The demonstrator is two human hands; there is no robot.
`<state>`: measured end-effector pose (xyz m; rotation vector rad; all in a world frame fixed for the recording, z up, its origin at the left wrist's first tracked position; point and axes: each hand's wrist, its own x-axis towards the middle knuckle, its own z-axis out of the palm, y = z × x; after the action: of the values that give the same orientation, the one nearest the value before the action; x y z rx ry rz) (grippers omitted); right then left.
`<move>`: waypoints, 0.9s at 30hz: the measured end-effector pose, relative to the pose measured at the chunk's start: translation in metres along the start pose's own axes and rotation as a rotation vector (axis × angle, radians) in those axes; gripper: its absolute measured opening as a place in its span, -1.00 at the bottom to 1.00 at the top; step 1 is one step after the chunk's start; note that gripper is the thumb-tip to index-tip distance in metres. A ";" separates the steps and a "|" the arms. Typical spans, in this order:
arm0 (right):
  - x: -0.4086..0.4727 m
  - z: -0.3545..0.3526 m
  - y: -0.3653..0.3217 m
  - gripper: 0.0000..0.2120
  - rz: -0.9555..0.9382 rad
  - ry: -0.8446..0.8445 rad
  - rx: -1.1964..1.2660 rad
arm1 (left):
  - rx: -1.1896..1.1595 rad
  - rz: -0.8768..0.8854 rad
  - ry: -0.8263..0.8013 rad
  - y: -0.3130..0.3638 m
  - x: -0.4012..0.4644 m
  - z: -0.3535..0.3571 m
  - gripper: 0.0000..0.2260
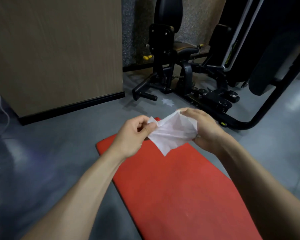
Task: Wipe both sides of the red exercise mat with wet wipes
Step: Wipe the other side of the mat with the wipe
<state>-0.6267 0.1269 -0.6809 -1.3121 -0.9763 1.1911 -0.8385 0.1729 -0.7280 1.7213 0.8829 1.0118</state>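
Pinching white wet wipe (171, 134) between left hand (135, 134) and right hand (203, 129), above red mat (180, 187)

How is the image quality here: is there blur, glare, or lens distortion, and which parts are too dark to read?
Head view: wide-angle lens bends the wooden panel and stretches the forearms. The wipe, held by the left hand and right hand, is slightly motion-blurred. Pale glare patches lie on the grey floor. The black gym machine is dim, its details lost. The red mat is evenly lit.
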 end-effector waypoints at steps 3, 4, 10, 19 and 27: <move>-0.003 -0.013 0.025 -0.61 0.020 -0.253 -0.137 | -0.124 -0.048 0.164 -0.001 0.003 -0.006 -0.68; -0.004 -0.017 0.031 -0.57 0.028 -0.283 -0.154 | -0.149 -0.059 0.202 0.001 0.004 -0.007 -0.66; -0.015 -0.029 0.057 -0.72 -0.018 -0.207 -0.282 | -0.001 -0.069 0.311 0.001 0.001 -0.002 -0.70; -0.017 -0.025 0.043 -0.47 -0.050 0.255 -0.008 | 0.044 -0.019 0.209 0.001 -0.004 -0.005 -0.72; -0.013 -0.023 0.057 -0.64 -0.198 -0.200 -0.679 | 0.093 0.035 -0.109 0.012 -0.009 0.004 -0.81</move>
<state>-0.6107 0.1044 -0.7375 -1.5782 -1.7146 0.8732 -0.8370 0.1591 -0.7196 1.8576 0.8439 0.9024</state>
